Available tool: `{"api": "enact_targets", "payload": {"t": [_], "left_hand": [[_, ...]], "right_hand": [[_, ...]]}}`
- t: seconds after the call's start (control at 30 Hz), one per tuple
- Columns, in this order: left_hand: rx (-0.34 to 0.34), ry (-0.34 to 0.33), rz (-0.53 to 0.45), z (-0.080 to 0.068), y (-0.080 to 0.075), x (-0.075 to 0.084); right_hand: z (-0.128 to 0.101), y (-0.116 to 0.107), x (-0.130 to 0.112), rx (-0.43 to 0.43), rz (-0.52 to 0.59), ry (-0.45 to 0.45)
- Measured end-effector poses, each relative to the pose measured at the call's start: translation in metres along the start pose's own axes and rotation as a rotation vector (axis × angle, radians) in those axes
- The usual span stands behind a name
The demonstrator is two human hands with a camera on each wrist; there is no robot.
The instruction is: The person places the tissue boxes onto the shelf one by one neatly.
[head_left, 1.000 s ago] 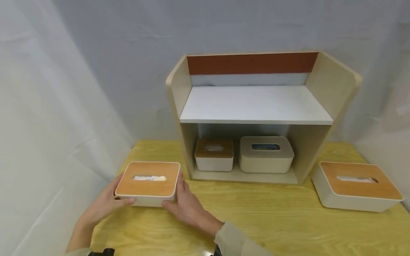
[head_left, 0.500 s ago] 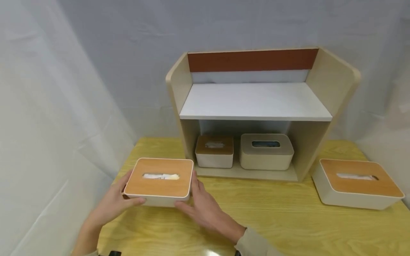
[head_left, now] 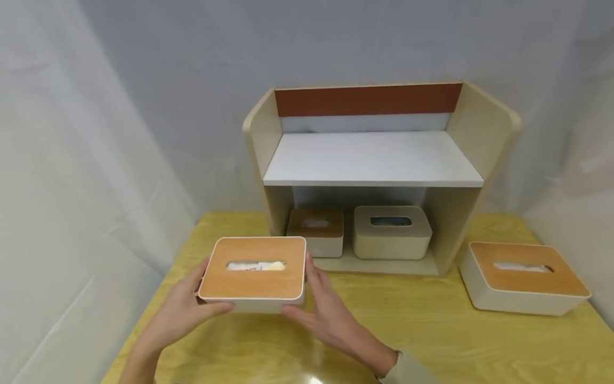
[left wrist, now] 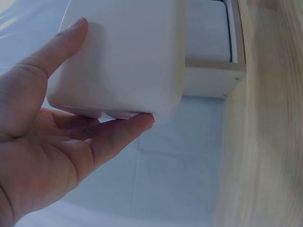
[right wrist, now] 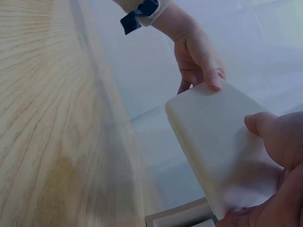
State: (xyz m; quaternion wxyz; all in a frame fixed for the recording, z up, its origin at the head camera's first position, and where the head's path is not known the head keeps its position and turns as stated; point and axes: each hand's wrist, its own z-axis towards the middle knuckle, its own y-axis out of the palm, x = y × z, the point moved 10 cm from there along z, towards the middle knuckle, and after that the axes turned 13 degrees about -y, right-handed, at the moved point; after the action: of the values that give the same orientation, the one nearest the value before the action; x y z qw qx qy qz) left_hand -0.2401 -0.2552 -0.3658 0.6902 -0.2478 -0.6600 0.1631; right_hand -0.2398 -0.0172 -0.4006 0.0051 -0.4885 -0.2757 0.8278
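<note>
A white tissue box (head_left: 252,266) with a wood-look lid hangs above the table, held level between both hands. Tissue shows in its lid slot. My left hand (head_left: 182,306) grips the left end, thumb along the front side and fingers around the end, as the left wrist view also shows on the white box wall (left wrist: 123,56). My right hand (head_left: 328,314) grips the right end the same way, thumb on the front. In the right wrist view both hands hold the box (right wrist: 213,127) at opposite ends, apart from the table surface.
A two-tier shelf (head_left: 374,160) stands behind. Its lower tier holds a small wood-lidded tissue box (head_left: 323,246) and a beige tissue box (head_left: 393,240). Another wood-lidded tissue box (head_left: 523,280) sits on the table (head_left: 408,314) at right. White sheeting (head_left: 86,186) encloses the table.
Both hands have carried the tissue box to the right and up, closer to the shelf; it now overlaps the shelf's lower left corner in the head view. The other boxes stay put.
</note>
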Motion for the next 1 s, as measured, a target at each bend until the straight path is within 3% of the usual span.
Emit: {"api": "enact_targets", "payload": {"t": [0.2, 0.43, 0.77, 1.0], "left_hand": [[0.053, -0.033, 0.017, -0.003, 0.002, 0.016], [0.083, -0.032, 0.000, -0.005, 0.003, 0.040], [0.120, 0.077, -0.001, -0.007, -0.004, 0.082], [0.109, 0.168, -0.038, -0.005, -0.008, 0.118]], "right_hand": [[-0.001, -0.023, -0.007, 0.068, 0.106, 0.004], [-0.004, -0.050, -0.022, 0.110, 0.099, 0.016], [-0.004, -0.083, -0.050, 0.143, 0.093, -0.052], [0.000, -0.106, -0.069, 0.159, 0.107, -0.113]]}}
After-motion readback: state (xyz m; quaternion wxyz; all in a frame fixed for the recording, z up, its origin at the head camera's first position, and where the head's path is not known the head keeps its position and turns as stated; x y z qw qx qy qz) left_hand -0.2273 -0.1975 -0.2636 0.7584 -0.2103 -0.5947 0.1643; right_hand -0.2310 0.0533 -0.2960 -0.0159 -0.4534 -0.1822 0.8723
